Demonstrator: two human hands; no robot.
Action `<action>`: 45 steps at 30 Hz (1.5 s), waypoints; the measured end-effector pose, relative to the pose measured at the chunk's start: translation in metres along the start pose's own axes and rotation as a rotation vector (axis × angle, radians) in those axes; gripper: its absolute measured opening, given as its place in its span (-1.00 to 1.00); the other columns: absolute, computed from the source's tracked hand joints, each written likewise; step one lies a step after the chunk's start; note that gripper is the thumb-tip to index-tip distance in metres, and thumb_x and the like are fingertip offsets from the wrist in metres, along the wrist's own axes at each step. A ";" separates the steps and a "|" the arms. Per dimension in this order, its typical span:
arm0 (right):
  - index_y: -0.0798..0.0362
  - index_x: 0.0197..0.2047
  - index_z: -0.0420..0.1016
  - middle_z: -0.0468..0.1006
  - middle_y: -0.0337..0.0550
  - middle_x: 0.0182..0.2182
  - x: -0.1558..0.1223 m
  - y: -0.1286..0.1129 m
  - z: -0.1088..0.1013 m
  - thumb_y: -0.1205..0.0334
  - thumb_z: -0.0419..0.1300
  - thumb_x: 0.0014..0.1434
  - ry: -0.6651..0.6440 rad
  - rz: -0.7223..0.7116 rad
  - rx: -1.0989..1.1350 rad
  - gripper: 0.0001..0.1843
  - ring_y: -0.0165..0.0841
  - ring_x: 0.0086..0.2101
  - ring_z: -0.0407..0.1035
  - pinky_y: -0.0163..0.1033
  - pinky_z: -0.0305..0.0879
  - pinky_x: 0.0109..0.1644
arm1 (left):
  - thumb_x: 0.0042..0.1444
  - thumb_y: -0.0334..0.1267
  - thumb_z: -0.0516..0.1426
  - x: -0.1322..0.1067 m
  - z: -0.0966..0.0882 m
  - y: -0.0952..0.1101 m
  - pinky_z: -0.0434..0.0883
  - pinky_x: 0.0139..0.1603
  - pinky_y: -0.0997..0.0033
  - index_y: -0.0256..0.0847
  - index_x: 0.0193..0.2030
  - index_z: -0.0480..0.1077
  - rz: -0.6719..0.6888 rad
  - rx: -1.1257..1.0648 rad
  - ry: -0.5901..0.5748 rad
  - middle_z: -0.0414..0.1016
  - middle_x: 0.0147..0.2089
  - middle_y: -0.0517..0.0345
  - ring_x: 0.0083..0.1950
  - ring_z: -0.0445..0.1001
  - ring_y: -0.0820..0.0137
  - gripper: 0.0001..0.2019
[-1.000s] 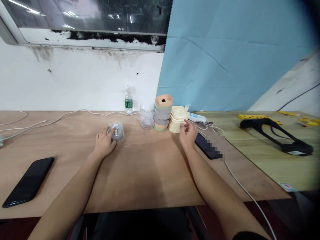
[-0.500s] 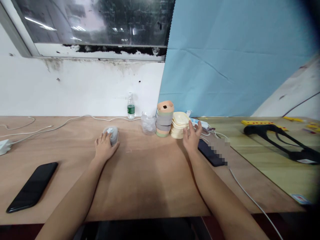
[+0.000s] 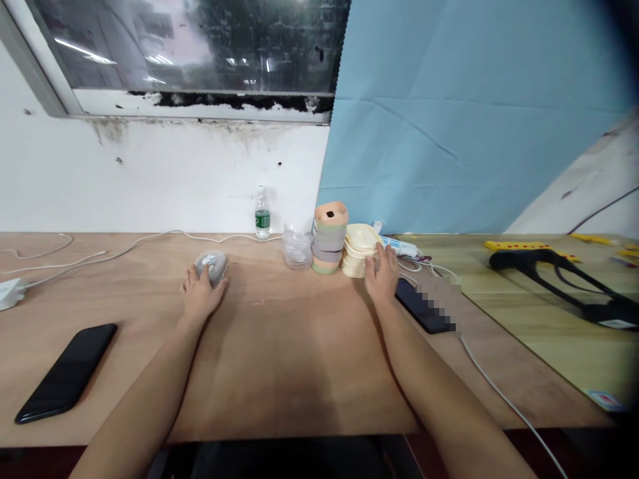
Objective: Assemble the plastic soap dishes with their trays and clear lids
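Translucent grey, rounded plastic tub (image 3: 218, 267): left of centre on the brown wooden table (image 3: 279, 372). Your left hand (image 3: 200, 293) lies over its near side; whether the fingers clamp it cannot be told. Pale-yellow, squarish plastic pieces, stacked (image 3: 356, 251): right of centre. Your right hand (image 3: 382, 274) is at their right edge, thumb and fingers slightly parted; grip unclear. Handling: both probably light, smooth, slightly springy; you best take the tub by opposite walls, the stack low, as tiers may slide.
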State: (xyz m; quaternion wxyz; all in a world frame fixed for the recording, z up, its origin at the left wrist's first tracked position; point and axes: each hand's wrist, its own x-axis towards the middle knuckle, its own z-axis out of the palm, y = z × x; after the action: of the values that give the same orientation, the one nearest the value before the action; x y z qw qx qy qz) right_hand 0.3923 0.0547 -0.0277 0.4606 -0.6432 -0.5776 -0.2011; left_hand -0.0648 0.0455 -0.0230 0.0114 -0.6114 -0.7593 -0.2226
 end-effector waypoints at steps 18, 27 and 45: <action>0.10 -0.13 0.37 0.47 0.11 -0.10 0.000 -0.003 0.001 0.05 0.04 0.22 0.223 0.114 0.201 -0.70 -0.10 0.08 0.27 0.07 0.12 0.16 | 0.13 0.20 -0.04 0.000 -0.002 -0.001 0.02 0.28 -0.16 -0.26 0.37 0.03 0.042 -0.038 -0.035 -0.16 0.42 -0.33 0.42 -0.15 -0.12 -0.23; 0.03 -0.13 0.28 0.39 0.12 0.04 -0.015 -0.053 -0.025 -0.02 0.03 0.21 0.185 -0.077 0.240 -0.69 -0.07 0.23 0.09 0.18 0.01 0.22 | 0.15 0.12 0.00 -0.009 -0.007 0.008 -0.11 0.31 -0.19 -0.40 0.34 0.03 0.148 0.015 0.153 -0.19 0.42 -0.39 0.43 -0.30 -0.19 -0.24; 0.01 -0.23 0.22 0.59 -0.11 -0.47 -0.065 -0.135 -0.010 -0.20 -0.03 0.21 -1.097 0.555 1.218 -0.59 -0.34 -0.55 0.46 -0.38 0.13 -0.64 | 0.14 0.02 0.09 -0.055 -0.012 0.056 0.27 0.16 0.13 -0.22 0.34 0.02 0.665 -0.515 -0.254 0.32 0.20 -0.11 0.18 0.32 0.13 -0.31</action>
State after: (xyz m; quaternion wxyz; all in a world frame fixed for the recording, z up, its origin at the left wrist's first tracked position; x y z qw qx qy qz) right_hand 0.2540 -0.0022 -0.0253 0.4138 -0.4083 -0.5476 0.6019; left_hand -0.0019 -0.0015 -0.0099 -0.1637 -0.8281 -0.4362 -0.3118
